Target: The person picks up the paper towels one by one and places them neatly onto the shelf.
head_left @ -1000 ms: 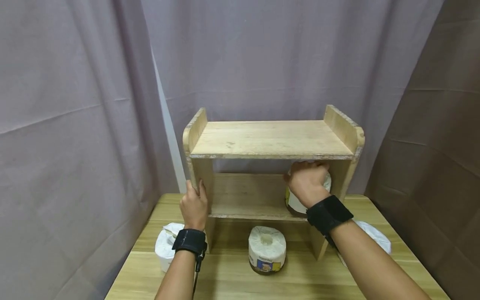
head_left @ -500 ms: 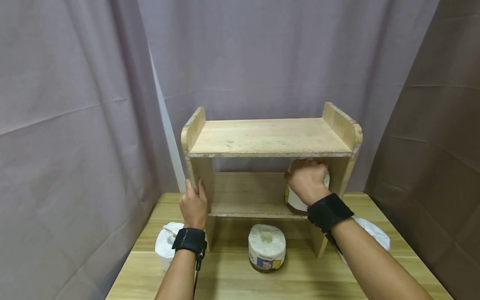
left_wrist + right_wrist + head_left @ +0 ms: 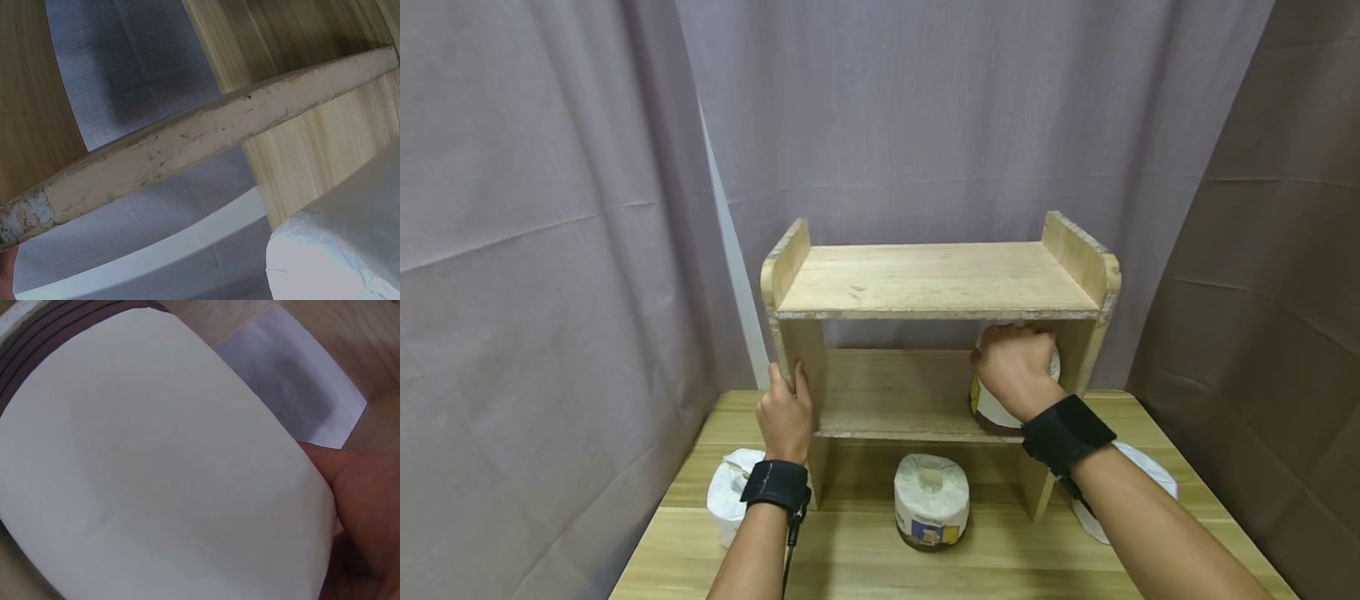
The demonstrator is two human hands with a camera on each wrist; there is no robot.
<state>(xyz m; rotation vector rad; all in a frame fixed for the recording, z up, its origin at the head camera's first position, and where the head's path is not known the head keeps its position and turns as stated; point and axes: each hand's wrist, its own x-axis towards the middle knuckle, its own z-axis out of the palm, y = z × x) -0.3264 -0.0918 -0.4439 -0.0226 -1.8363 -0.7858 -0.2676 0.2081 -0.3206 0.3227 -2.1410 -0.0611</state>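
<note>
A two-tier wooden shelf [image 3: 940,279] stands upright on the table. My left hand [image 3: 786,417] grips the front edge of its left side panel, the thumb on the inner face and the fingers outside. That panel edge [image 3: 169,144] runs across the left wrist view, with only a bit of the hand at the border. On the lower board, against the right side, sits a wrapped toilet roll [image 3: 994,410]. My right hand [image 3: 1017,367] holds it from above, hiding most of its top. Close up in the right wrist view, the white wrapper [image 3: 156,456] has a brown striped band, and the thumb [image 3: 322,462] presses its edge.
Another toilet roll [image 3: 931,500] stands on the table [image 3: 850,567] in front of the shelf's middle. One more white roll [image 3: 730,496] is left of the shelf, partly behind my left wrist. A white wrapped roll [image 3: 1150,471] lies right, partly behind my right forearm. Curtains [image 3: 925,125] surround the table.
</note>
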